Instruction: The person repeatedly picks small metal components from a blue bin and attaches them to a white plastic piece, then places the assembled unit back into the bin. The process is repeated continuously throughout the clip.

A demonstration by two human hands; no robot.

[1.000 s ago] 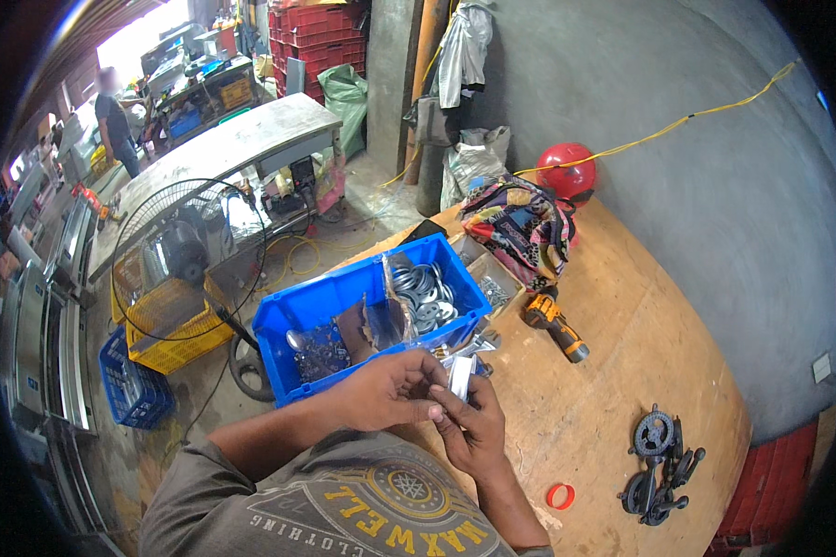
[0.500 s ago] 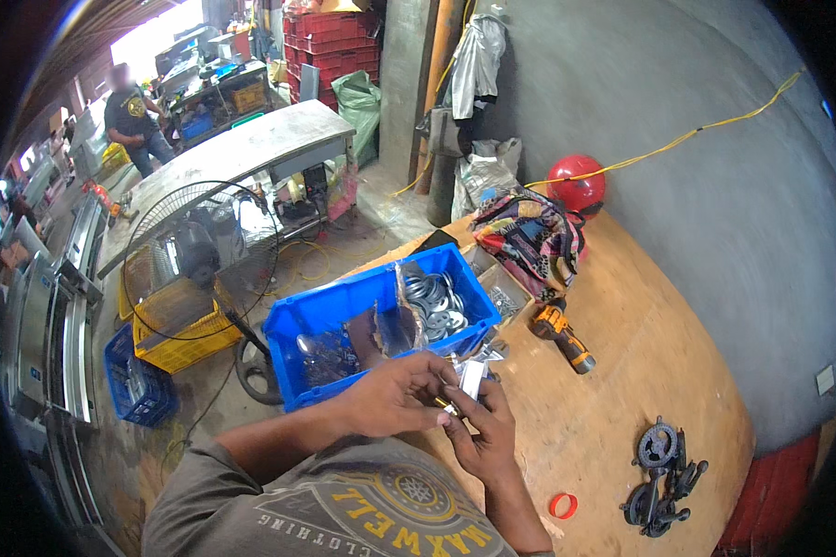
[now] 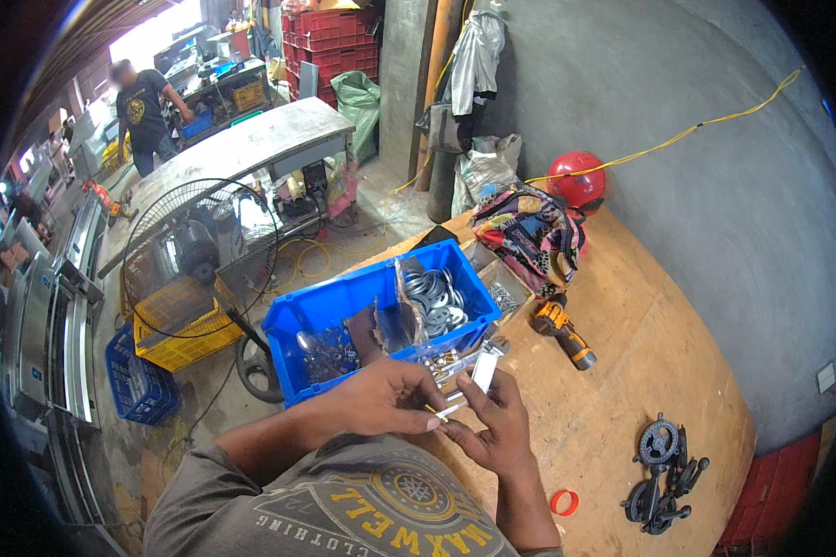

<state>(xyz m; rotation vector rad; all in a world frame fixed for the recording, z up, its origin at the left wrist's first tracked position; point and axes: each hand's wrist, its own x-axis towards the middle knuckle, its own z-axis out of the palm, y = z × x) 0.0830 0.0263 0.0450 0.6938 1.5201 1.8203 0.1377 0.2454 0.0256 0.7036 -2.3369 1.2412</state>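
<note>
Over the near edge of the wooden table, my left hand (image 3: pixel 385 399) is closed in a pinch, its fingertips at a small, thin, brass-coloured and whitish piece (image 3: pixel 444 412). Facing it, my right hand (image 3: pixel 497 422) grips a white rectangular block (image 3: pixel 484 369), with its thumb close to that small piece. Which hand bears the small piece's weight is hard to make out. Just beyond my fingers lie several shiny metal and brass-coloured parts (image 3: pixel 448 364). Behind them stands a blue bin (image 3: pixel 283 357) holding flat metal rings (image 3: pixel 434 295) and small dark hardware in plastic.
An orange-and-black cordless drill (image 3: pixel 564 331) lies right of a small box of screws (image 3: pixel 503 295). Black knobbed metal parts (image 3: pixel 661 478) and a red ring (image 3: pixel 564 502) sit at the right. A patterned cloth (image 3: pixel 529 237), red helmet (image 3: pixel 577 181) and caged fan (image 3: pixel 200 260) are farther off.
My hands have drawn slightly apart, the right one shifting right with the white block. More metal parts show beyond them. A person in the background has turned and reached an arm toward a bench.
</note>
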